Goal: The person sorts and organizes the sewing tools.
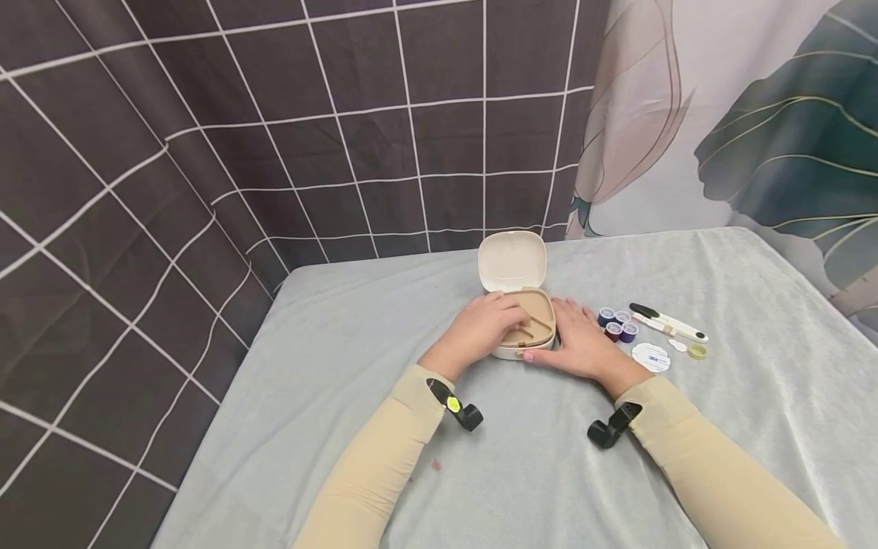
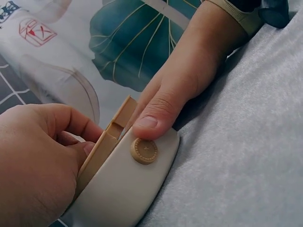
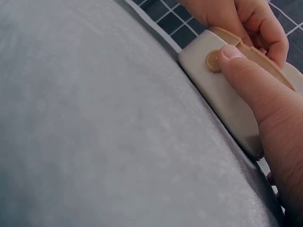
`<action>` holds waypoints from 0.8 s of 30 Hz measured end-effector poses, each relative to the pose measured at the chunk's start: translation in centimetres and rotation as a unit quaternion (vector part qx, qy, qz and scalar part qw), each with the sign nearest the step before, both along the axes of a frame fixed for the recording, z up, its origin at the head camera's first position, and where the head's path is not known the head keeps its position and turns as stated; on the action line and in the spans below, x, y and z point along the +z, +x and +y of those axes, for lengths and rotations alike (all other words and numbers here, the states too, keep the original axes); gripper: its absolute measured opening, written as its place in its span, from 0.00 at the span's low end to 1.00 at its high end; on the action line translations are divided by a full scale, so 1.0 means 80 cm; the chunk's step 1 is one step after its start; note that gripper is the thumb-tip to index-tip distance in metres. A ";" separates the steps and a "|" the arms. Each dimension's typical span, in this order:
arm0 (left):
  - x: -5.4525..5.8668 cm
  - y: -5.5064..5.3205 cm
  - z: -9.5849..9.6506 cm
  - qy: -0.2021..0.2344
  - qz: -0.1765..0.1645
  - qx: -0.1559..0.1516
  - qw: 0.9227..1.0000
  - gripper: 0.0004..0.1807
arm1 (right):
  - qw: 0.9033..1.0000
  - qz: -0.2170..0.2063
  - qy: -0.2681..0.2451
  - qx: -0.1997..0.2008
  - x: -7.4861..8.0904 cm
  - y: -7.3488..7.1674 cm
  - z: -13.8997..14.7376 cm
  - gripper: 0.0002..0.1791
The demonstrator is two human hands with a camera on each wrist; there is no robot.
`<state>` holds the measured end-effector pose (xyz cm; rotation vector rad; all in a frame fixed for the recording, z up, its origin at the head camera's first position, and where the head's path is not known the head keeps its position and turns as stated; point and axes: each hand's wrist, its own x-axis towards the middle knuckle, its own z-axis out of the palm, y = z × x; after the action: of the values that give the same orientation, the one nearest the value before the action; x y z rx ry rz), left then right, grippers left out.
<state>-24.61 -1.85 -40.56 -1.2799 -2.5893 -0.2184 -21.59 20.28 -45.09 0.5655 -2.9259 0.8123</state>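
Note:
A small white box (image 1: 509,353) with its lid (image 1: 512,261) swung up stands on the grey cloth. Inside it sits a tan divided tray (image 1: 538,309), whose edge shows above the box rim in the left wrist view. My left hand (image 1: 482,328) reaches in from the left and pinches the tray (image 2: 110,137) with curled fingers; the exact hold is partly hidden. My right hand (image 1: 581,339) grips the box from the right, its thumb at the front beside a round button-shaped catch (image 2: 144,151). Most right fingers are hidden behind the box in the left wrist view.
Right of the box lie several thread spools (image 1: 613,331), a white round sticker-like disc (image 1: 651,357), a black-and-white slim tool (image 1: 668,323), a small white piece (image 1: 677,345) and a yellowish ring (image 1: 696,351). Behind the table hang a dark grid curtain (image 1: 370,145) and a leaf-patterned one.

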 end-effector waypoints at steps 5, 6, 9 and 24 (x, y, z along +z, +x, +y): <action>0.009 -0.001 -0.005 0.012 -0.009 -0.011 1.000 0.09 | 1.000 0.004 -0.003 0.001 0.001 0.001 -0.001 0.61; 0.011 -0.001 -0.007 0.016 -0.013 -0.015 1.000 0.09 | 1.000 0.004 -0.003 0.002 0.001 0.001 0.000 0.61; 0.019 -0.004 -0.014 0.031 -0.029 -0.030 0.999 0.08 | 1.000 0.005 -0.002 0.002 0.001 0.001 0.000 0.61; 0.044 -0.022 -0.064 0.092 -0.036 0.001 0.995 0.05 | 1.000 0.008 0.000 0.001 -0.001 0.000 0.000 0.60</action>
<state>-26.37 -7.00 -37.07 -1.2263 -2.5594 -0.4995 -21.57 20.30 -45.15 0.5725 -2.9121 0.8047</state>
